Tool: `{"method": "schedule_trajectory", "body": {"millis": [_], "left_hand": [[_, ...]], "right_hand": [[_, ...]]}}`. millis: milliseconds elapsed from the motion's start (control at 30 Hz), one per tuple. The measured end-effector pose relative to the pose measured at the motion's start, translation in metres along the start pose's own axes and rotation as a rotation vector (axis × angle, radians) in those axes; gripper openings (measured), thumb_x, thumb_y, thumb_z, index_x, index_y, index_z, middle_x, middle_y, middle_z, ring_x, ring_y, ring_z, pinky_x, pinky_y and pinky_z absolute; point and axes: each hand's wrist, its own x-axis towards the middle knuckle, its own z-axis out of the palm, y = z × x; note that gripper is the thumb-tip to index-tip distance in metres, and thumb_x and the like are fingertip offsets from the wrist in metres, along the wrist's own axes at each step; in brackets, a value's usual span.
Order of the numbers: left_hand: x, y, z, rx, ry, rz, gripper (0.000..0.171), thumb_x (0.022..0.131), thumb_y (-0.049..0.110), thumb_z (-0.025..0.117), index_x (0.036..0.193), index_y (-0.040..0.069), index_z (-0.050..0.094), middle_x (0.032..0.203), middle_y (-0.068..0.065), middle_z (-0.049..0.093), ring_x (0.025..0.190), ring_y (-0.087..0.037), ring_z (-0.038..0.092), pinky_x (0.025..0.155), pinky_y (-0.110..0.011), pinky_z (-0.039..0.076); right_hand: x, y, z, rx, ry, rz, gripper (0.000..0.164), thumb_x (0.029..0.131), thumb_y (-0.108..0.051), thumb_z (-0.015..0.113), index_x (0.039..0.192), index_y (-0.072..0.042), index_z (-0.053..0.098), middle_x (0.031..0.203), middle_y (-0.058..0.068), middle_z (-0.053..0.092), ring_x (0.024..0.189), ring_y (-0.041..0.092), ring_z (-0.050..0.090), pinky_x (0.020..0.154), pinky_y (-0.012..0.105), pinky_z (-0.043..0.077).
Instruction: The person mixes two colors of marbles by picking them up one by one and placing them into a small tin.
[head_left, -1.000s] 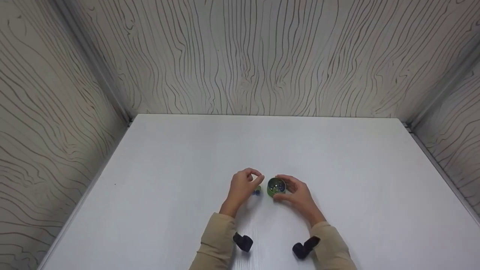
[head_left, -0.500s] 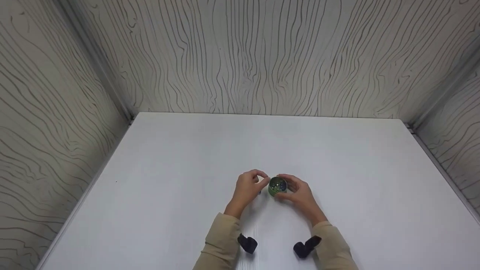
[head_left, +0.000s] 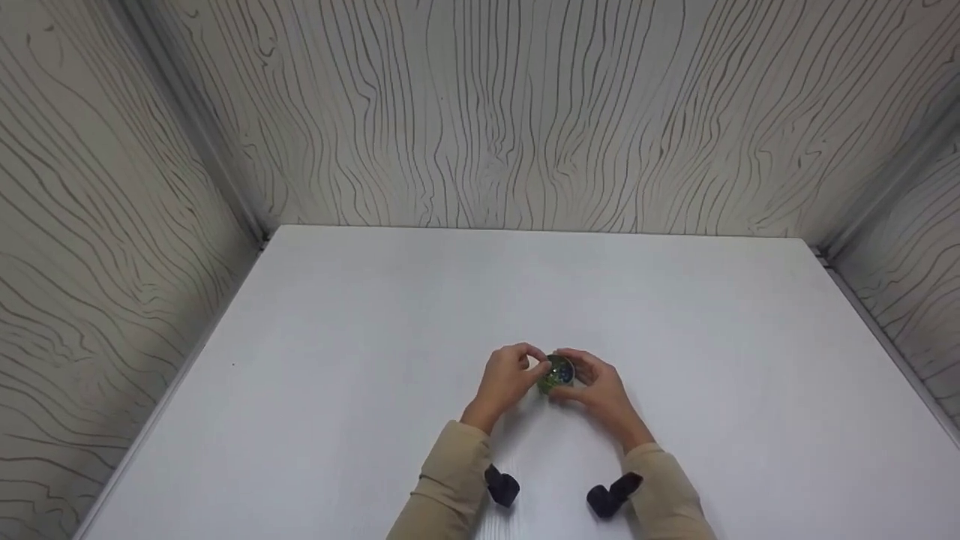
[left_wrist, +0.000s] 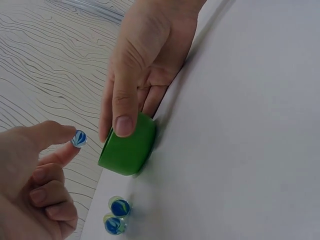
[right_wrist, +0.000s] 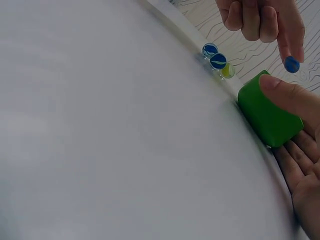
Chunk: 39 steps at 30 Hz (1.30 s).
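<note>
My left hand [head_left: 506, 380] pinches a clear glass marble [left_wrist: 78, 139] with a blue swirl between thumb and index finger. In the head view this hand is at the left rim of a small green cup [head_left: 556, 375]; blue and green marbles show inside. Both wrist views have the pinched marble just outside the cup's mouth. My right hand [head_left: 601, 388] holds the upright cup [left_wrist: 131, 147] from the right, thumb on the near wall and fingers on the far side. Several loose marbles [right_wrist: 218, 61], blue and yellow-green, lie on the table beside the cup; the left hand hides them in the head view.
A white table [head_left: 337, 337] lies under both hands. Wood-patterned panels [head_left: 487, 112] rise behind it and at both sides. A small black camera [head_left: 502, 487] sits on the left sleeve, another [head_left: 611, 496] on the right.
My left hand has moved right, from beside the loose marbles to the cup's rim, and now covers those marbles in the head view. The right hand and cup have stayed almost still.
</note>
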Motion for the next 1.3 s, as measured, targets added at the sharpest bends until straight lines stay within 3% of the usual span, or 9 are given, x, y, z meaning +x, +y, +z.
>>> {"method": "schedule_trajectory", "body": {"millis": [167, 500, 567, 767, 967, 1167, 1300], "left_hand": [[0.002, -0.003, 0.005, 0.028, 0.007, 0.001, 0.013, 0.087, 0.021, 0.069, 0.092, 0.009, 0.073, 0.086, -0.002, 0.069, 0.079, -0.006, 0.053, 0.072, -0.023, 0.047], [0.006, -0.003, 0.007, 0.045, -0.017, -0.009, 0.013, 0.088, 0.018, 0.069, 0.096, 0.008, 0.073, 0.088, -0.004, 0.069, 0.076, -0.007, 0.052, 0.068, -0.021, 0.043], [0.005, -0.004, 0.005, 0.041, -0.016, -0.017, 0.015, 0.088, 0.018, 0.068, 0.097, 0.008, 0.074, 0.084, -0.001, 0.067, 0.076, -0.007, 0.051, 0.068, -0.021, 0.043], [0.002, -0.006, -0.007, -0.005, 0.04, -0.026, 0.016, 0.088, 0.015, 0.067, 0.1, 0.006, 0.073, 0.065, 0.006, 0.039, 0.064, -0.007, 0.041, 0.064, -0.021, 0.037], [-0.004, -0.009, -0.02, -0.019, 0.059, -0.082, 0.016, 0.09, 0.017, 0.066, 0.101, 0.008, 0.072, 0.074, 0.002, 0.05, 0.076, -0.01, 0.048, 0.073, -0.028, 0.047], [-0.006, -0.016, -0.027, -0.031, 0.044, -0.075, 0.017, 0.089, 0.016, 0.066, 0.099, 0.004, 0.072, 0.064, 0.004, 0.039, 0.062, -0.01, 0.037, 0.056, -0.019, 0.03], [-0.009, -0.019, -0.032, -0.03, 0.03, -0.08, 0.018, 0.088, 0.017, 0.066, 0.099, 0.003, 0.073, 0.067, 0.005, 0.041, 0.065, -0.009, 0.039, 0.058, -0.018, 0.03]], "right_hand": [[0.001, 0.0, 0.0, 0.011, 0.0, -0.001, 0.063, 0.071, -0.008, 0.083, 0.129, -0.008, 0.059, 0.136, 0.012, 0.059, 0.135, 0.028, 0.05, 0.112, 0.038, 0.039], [0.003, -0.001, -0.001, 0.017, 0.008, -0.009, 0.061, 0.071, -0.009, 0.083, 0.127, -0.01, 0.06, 0.134, 0.011, 0.061, 0.132, 0.027, 0.052, 0.111, 0.038, 0.04], [0.003, 0.0, -0.001, 0.01, 0.01, -0.011, 0.062, 0.07, -0.009, 0.084, 0.127, -0.01, 0.06, 0.133, 0.011, 0.061, 0.131, 0.027, 0.053, 0.111, 0.039, 0.04], [0.002, 0.001, 0.0, -0.004, 0.013, -0.013, 0.064, 0.069, -0.012, 0.085, 0.128, -0.01, 0.06, 0.134, 0.01, 0.061, 0.132, 0.027, 0.052, 0.112, 0.039, 0.039], [0.0, 0.003, -0.001, -0.002, 0.01, -0.008, 0.063, 0.07, -0.014, 0.084, 0.128, -0.01, 0.059, 0.136, 0.011, 0.06, 0.134, 0.027, 0.051, 0.112, 0.039, 0.038], [0.0, 0.0, 0.0, 0.001, 0.004, -0.012, 0.063, 0.071, -0.014, 0.083, 0.129, -0.01, 0.059, 0.136, 0.011, 0.059, 0.134, 0.026, 0.051, 0.112, 0.038, 0.038], [0.0, 0.0, 0.0, 0.006, 0.0, 0.0, 0.063, 0.071, -0.013, 0.083, 0.129, -0.01, 0.058, 0.137, 0.01, 0.058, 0.135, 0.026, 0.05, 0.112, 0.037, 0.037]]}}
